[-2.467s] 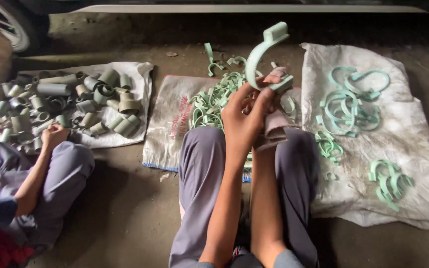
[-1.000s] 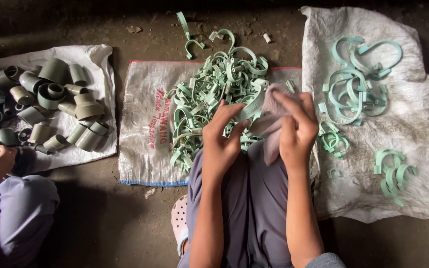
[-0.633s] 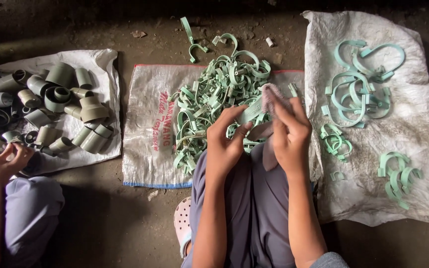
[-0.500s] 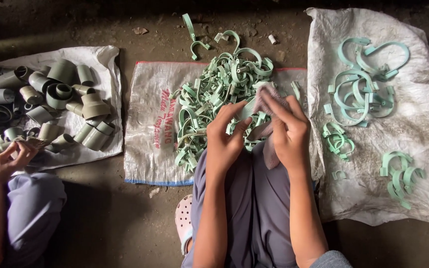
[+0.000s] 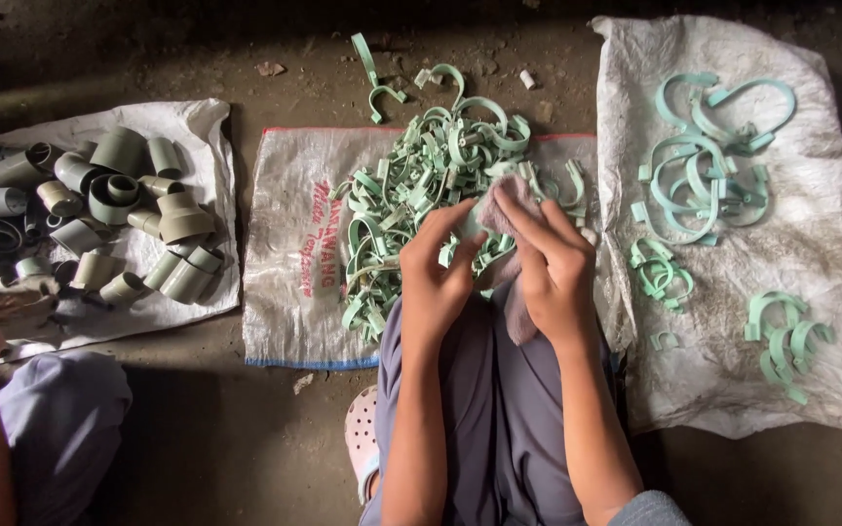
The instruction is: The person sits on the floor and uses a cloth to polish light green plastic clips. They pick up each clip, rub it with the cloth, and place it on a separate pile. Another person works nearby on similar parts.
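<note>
Pretty dim overall, soft daylight on the right sack (image 5: 811, 244), deep shadow along top and bottom left, slightly soft focus.

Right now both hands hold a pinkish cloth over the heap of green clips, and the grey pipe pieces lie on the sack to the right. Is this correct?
Not quite. In the head view the grey pipe pieces lie on the sack to the left, not the right. The rest stands: the left hand and right hand hold a pinkish cloth over the green clips.
</note>
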